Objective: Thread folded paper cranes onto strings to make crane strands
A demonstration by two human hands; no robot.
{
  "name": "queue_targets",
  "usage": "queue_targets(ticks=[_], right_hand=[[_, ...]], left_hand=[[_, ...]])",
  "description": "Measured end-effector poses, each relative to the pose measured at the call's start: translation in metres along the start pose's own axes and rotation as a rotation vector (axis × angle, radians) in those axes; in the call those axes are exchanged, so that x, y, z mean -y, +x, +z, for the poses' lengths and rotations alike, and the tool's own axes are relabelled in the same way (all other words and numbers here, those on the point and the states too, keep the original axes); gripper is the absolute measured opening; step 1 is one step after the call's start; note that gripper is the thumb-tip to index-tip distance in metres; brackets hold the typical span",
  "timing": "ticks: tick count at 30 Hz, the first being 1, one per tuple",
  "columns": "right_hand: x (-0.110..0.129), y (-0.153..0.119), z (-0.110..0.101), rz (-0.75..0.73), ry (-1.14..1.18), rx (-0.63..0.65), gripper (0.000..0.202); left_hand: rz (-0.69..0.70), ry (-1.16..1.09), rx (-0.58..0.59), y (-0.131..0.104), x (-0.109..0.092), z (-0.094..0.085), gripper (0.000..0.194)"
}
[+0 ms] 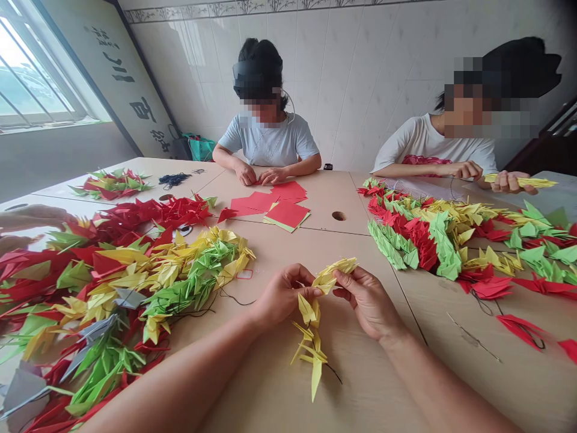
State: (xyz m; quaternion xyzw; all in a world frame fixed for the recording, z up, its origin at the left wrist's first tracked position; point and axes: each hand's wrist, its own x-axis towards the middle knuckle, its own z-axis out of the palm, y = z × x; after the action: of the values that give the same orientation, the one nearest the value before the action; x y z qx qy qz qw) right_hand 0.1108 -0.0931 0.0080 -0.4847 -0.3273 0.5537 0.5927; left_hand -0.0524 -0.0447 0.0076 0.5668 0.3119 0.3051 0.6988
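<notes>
My left hand (285,296) and my right hand (368,299) both pinch a string of yellow folded paper cranes (308,310) above the near part of the table. The upper cranes are bunched tightly between my fingertips. Below my left hand the lower ones hang loosely, and a dark thread end sticks out at the bottom. Left of my forearms lies a large heap of strung paper cranes (198,255) in yellow, green, red and some grey. A long thin needle (473,337) rests on the table (360,373) to the right of my right hand.
Across the table, one person (270,138) handles red paper behind a stack of red squares (287,214). Another person (428,144) at right holds yellow cranes over more strings (419,231). A hand (33,219) reaches in at far left. Dark thread (174,180) lies farther back.
</notes>
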Motion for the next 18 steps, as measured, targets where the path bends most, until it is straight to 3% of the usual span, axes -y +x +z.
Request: queue_targets(ticks=[8,18], right_hand=[[0.0001,-0.0004,-0.0009,0.037,0.003,0.06,0.019],[-0.0027,-0.0082,0.0084,-0.015,-0.023,0.102,0.024]], left_hand=[[0.027,-0.019,0.054,-0.0006,0.0007,-0.0005,0.035],[0.061,-0.096,0.033,-0.0022,-0.0052,-0.0015,0.032]])
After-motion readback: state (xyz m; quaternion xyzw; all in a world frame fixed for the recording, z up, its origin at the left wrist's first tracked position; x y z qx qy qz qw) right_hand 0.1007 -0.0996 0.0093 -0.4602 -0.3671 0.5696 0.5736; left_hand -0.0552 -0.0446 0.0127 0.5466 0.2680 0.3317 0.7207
